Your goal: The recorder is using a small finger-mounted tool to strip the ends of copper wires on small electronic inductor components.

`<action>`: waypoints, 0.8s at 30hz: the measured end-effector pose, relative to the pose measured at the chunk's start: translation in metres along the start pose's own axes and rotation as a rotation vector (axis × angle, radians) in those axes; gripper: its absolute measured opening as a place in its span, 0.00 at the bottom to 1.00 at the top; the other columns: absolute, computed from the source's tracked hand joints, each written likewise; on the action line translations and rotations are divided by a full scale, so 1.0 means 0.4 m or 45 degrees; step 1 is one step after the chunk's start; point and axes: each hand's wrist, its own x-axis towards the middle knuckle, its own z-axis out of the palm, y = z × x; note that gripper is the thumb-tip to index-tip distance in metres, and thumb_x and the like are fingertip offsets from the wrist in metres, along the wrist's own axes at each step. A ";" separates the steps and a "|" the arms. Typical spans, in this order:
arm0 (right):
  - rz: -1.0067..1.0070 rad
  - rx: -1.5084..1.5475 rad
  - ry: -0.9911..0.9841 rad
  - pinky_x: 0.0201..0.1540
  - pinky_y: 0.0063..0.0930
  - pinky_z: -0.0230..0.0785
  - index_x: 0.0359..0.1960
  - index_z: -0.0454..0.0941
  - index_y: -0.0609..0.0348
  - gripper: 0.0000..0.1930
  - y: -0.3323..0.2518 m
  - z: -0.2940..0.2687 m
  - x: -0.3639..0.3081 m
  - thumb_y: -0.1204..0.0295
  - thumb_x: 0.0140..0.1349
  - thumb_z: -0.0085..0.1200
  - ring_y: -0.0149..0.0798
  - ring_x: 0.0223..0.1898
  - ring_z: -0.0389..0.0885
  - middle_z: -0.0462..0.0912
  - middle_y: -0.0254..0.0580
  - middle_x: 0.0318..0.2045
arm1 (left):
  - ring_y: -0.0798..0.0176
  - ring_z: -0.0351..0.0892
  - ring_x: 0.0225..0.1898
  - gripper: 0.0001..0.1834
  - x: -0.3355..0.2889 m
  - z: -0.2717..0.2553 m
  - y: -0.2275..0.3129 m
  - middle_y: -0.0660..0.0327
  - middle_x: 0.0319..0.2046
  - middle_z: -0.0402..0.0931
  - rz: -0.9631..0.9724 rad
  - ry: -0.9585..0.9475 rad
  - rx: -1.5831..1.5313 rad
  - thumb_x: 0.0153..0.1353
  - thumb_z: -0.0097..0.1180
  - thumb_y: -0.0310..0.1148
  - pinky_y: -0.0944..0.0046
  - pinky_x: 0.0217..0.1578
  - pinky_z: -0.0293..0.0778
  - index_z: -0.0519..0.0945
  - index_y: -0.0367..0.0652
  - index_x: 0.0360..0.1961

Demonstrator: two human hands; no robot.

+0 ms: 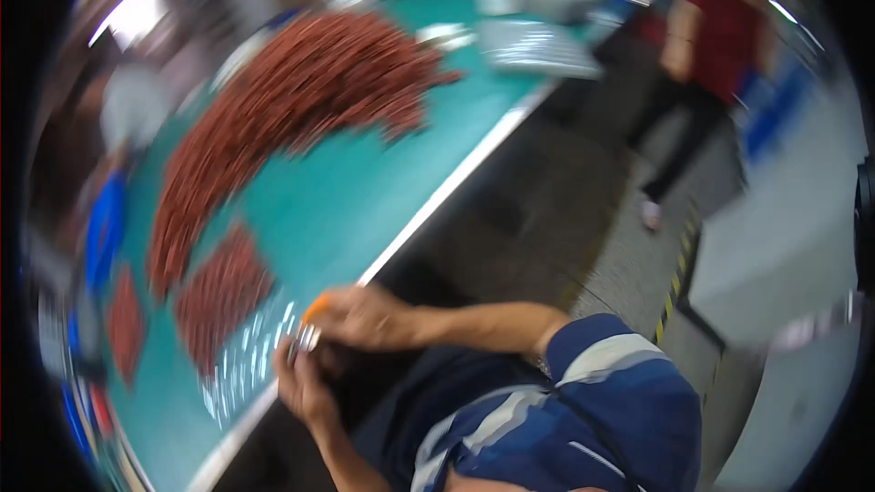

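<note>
My hands are close together at the near edge of a green-topped table. My right hand is closed round a small orange thing; blur hides its kind. Just below it, my left hand has its fingers bent round a small silvery piece, which sits between the two hands. Shiny, thin silvery strips or wrapping lie on the table beside my left hand. Beyond them is a small pile of reddish-brown sticks or strips.
A long heap of the same reddish-brown pieces curves across the table, with a smaller bunch at left. Transparent bags lie at the far end. A person in a dark red top stands on the right; another person is at far left.
</note>
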 end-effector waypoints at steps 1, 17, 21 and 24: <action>0.063 0.106 0.042 0.39 0.28 0.73 0.42 0.80 0.61 0.13 0.002 -0.007 -0.005 0.64 0.65 0.54 0.34 0.36 0.82 0.83 0.47 0.33 | 0.72 0.66 0.20 0.14 -0.001 -0.016 -0.036 0.63 0.25 0.72 0.005 -0.094 -0.052 0.71 0.42 0.33 0.74 0.21 0.62 0.69 0.38 0.53; -0.796 -0.853 0.599 0.35 0.38 0.66 0.28 0.76 0.59 0.05 -0.041 -0.048 -0.088 0.71 0.59 0.56 0.46 0.30 0.73 0.72 0.42 0.26 | 0.69 0.69 0.29 0.12 0.040 0.103 -0.005 0.60 0.31 0.73 0.187 -0.345 0.212 0.67 0.51 0.25 0.68 0.32 0.69 0.72 0.33 0.50; -0.628 -0.725 0.607 0.36 0.37 0.68 0.34 0.79 0.57 0.06 -0.052 -0.081 -0.091 0.72 0.55 0.61 0.46 0.32 0.75 0.75 0.42 0.29 | 0.74 0.63 0.20 0.07 0.034 0.114 0.030 0.65 0.23 0.67 0.027 -0.410 -0.075 0.65 0.47 0.27 0.75 0.21 0.59 0.70 0.36 0.43; -0.688 -0.713 0.585 0.40 0.35 0.71 0.34 0.83 0.57 0.08 -0.057 -0.082 -0.069 0.74 0.52 0.66 0.45 0.36 0.78 0.78 0.43 0.34 | 0.73 0.62 0.20 0.07 0.035 0.099 0.026 0.64 0.23 0.66 -0.120 -0.449 -0.213 0.68 0.48 0.31 0.74 0.21 0.60 0.71 0.38 0.40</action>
